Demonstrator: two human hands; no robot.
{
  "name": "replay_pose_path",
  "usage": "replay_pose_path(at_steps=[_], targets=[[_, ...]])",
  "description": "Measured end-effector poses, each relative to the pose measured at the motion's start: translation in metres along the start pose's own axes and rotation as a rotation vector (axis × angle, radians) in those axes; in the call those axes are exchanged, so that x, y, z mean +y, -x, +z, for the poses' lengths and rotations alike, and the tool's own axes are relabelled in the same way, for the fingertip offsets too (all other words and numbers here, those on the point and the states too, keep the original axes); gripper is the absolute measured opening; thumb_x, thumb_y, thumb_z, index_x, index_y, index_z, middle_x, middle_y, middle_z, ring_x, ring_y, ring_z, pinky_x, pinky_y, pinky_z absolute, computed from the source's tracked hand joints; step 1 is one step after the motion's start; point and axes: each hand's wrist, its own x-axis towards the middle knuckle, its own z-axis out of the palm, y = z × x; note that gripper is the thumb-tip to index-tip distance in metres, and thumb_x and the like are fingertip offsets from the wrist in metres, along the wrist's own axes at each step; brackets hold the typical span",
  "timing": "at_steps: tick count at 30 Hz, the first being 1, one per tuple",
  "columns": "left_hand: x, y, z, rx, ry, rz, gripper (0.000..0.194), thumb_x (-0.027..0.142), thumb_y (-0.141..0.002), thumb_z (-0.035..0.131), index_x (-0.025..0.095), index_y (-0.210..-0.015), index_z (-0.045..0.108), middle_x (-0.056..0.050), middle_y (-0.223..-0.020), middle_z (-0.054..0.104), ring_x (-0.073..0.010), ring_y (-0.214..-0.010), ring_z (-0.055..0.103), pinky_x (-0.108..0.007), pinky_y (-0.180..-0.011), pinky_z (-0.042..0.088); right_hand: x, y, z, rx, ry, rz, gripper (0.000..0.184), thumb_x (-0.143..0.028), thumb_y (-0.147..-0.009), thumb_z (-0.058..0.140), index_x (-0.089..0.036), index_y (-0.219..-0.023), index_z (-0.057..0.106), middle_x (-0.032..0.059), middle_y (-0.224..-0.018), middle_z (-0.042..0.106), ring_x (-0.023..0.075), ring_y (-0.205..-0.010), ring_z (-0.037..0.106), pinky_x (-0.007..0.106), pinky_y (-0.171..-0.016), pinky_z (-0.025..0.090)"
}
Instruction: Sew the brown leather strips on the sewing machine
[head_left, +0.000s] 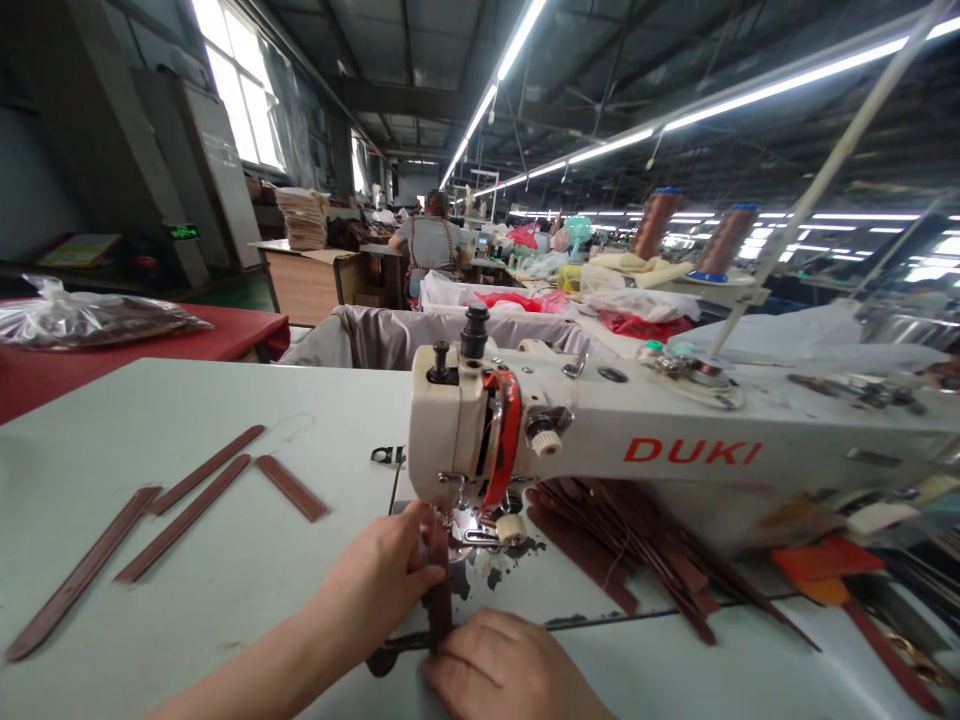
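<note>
A brown strap (440, 595) lies lengthwise below the needle area of a white sewing machine (592, 430). My left hand (382, 570) pinches its far part, close to the presser foot (476, 538). At the near end, my right hand (510, 665) is closed on the strap, with its fingertips partly hidden. To the left on the table lie several loose brown straps (187, 515), apart from one another. A heap of similar strips (622, 545) rests beneath the machine arm, right of the needle.
An orange-handled tool (825, 565) lies at the right. Behind the machine stands a cloth-lined bin (375, 335). A plastic bag (97, 320) sits on a red table (232, 335) at left. Two brown thread cones (656, 225) stand at back right. A person (433, 245) sits farther back.
</note>
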Motion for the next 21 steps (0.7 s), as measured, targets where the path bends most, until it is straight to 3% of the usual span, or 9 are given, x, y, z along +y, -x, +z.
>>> replay_pose_path(at_steps=[3,6,8,13,16,19,21], targets=[[-0.002,0.014,-0.001,0.128,-0.151,0.251,0.013,0.012,-0.080,0.052,0.017,-0.087,0.061,-0.008,-0.087,0.067,-0.0254,-0.086,0.066,-0.041,-0.081,0.056,0.009,0.001,-0.003,0.012,0.029,-0.015,0.054,-0.021,-0.104,0.023,-0.019,-0.069,0.065,-0.0013,-0.058,0.058,0.0127,-0.052,0.052,0.025,-0.044,0.040],[-0.010,0.027,0.003,0.285,-0.381,0.642,0.035,0.009,-0.085,0.046,0.017,-0.116,0.061,-0.009,-0.112,0.068,-0.0235,-0.104,0.065,-0.034,-0.093,0.054,0.011,0.003,0.000,0.090,0.056,-0.026,0.053,-0.019,-0.103,0.027,-0.019,-0.064,0.062,-0.0015,-0.053,0.056,0.0132,-0.047,0.048,0.027,-0.040,0.035],[-0.014,0.031,0.005,0.360,-0.465,0.758,0.043,0.007,-0.087,0.044,0.017,-0.128,0.053,-0.007,-0.120,0.066,-0.0202,-0.110,0.063,-0.028,-0.099,0.051,0.010,0.003,0.004,0.123,0.065,-0.017,0.050,-0.017,-0.101,0.030,-0.019,-0.063,0.061,-0.0018,-0.053,0.056,0.0131,-0.047,0.047,0.028,-0.039,0.033],[-0.012,0.025,0.003,0.337,-0.484,0.842,0.049,0.003,-0.085,0.040,0.012,-0.132,0.049,-0.009,-0.119,0.067,-0.0198,-0.113,0.062,-0.028,-0.106,0.043,0.009,0.004,0.017,0.125,0.055,-0.003,0.046,-0.012,-0.099,0.033,-0.019,-0.063,0.061,-0.0018,-0.055,0.058,0.0130,-0.048,0.049,0.027,-0.041,0.036],[-0.008,0.024,0.000,0.324,-0.485,0.844,0.046,0.002,-0.084,0.040,0.011,-0.127,0.053,-0.009,-0.117,0.068,-0.0198,-0.110,0.064,-0.027,-0.106,0.042,0.009,0.004,0.017,0.149,0.033,0.006,0.047,-0.020,-0.101,0.032,-0.020,-0.064,0.061,-0.0020,-0.055,0.058,0.0130,-0.048,0.050,0.026,-0.043,0.039],[-0.008,0.025,0.001,0.330,-0.466,0.799,0.044,0.005,-0.085,0.042,0.013,-0.126,0.054,-0.008,-0.118,0.068,-0.0194,-0.110,0.064,-0.025,-0.104,0.042,0.017,0.008,-0.004,0.131,0.022,0.089,0.043,-0.032,-0.102,0.033,-0.021,-0.075,0.064,-0.0011,-0.064,0.063,0.0136,-0.056,0.056,0.025,-0.051,0.046],[-0.011,0.025,0.003,0.319,-0.439,0.731,0.044,0.007,-0.086,0.044,0.015,-0.129,0.052,-0.007,-0.122,0.066,-0.0184,-0.113,0.063,-0.022,-0.103,0.042,0.031,0.014,-0.027,0.046,0.057,0.240,0.031,-0.030,-0.101,0.037,-0.021,-0.087,0.064,0.0004,-0.074,0.064,0.0148,-0.065,0.061,0.026,-0.060,0.050]])
